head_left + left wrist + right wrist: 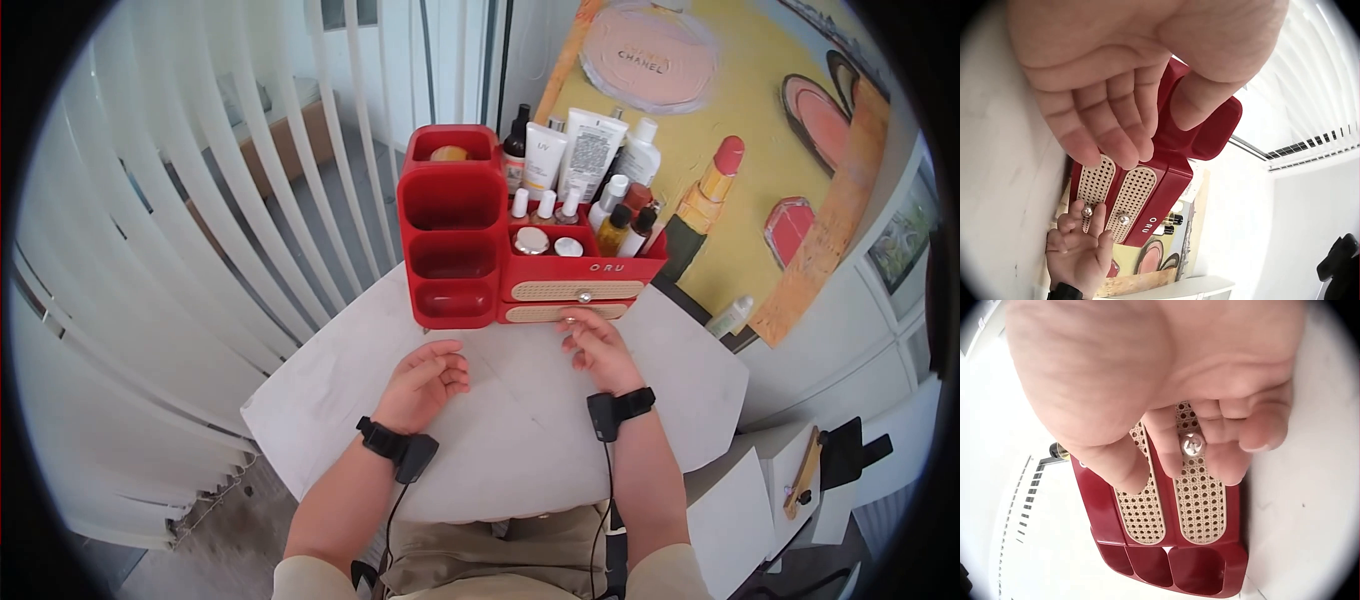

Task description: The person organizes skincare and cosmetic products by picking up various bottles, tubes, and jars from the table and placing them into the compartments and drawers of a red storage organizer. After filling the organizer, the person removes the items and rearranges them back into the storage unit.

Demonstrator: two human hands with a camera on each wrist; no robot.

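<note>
On the table stands a red cosmetics organizer [585, 270] with two woven-front drawers, each with a round silver knob. My right hand [600, 352] is at the lower drawer [1200, 512]. Its index and middle fingers lie on either side of the lower drawer knob [1192, 445] and hold it between them; the other fingers curl in. Both drawer fronts sit close in line with the body. My left hand [422, 385], fingers loosely bent and holding nothing, is over the table in front of the organizer's open compartments [455, 255].
Tubes [590, 150], bottles [615, 225] and jars [531, 240] fill the organizer's upper trays. A painted makeup picture [745, 215] stands behind it, with a small tube [730, 316] by its lower edge. White vertical blinds [215, 210] hang on the left of the white table [520, 450].
</note>
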